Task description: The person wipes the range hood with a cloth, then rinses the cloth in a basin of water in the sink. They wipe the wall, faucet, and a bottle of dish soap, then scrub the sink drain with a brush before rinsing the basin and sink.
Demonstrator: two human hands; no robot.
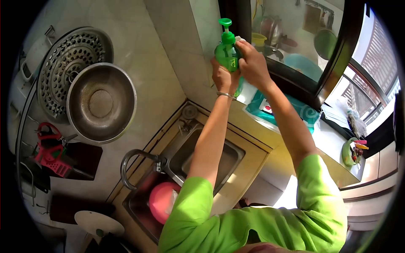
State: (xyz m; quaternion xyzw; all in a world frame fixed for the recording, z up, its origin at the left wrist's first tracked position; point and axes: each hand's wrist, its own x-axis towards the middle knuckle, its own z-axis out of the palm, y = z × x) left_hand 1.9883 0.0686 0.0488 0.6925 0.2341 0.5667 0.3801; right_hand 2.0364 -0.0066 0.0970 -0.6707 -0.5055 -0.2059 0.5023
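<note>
A green pump bottle (228,54) stands upright near the window, above the sink counter. My left hand (223,78) is wrapped round its lower part, with a bracelet on the wrist. Against the bottle's right side is my right hand (253,63), its fingers bent together around something small and white (240,39) near the pump collar; I cannot make out what that is. Below my hands, part of another green item shows beside the left wrist. A teal packet (299,113) lies on the sill to the right, partly behind my right forearm.
Below is a double sink (232,158) with a curved faucet (125,168) and a pink bowl (162,202). Metal strainers (101,103), red scissors (49,131) and a red grater (52,162) hang at left. A green basket (349,154) sits on the right sill beneath the windows.
</note>
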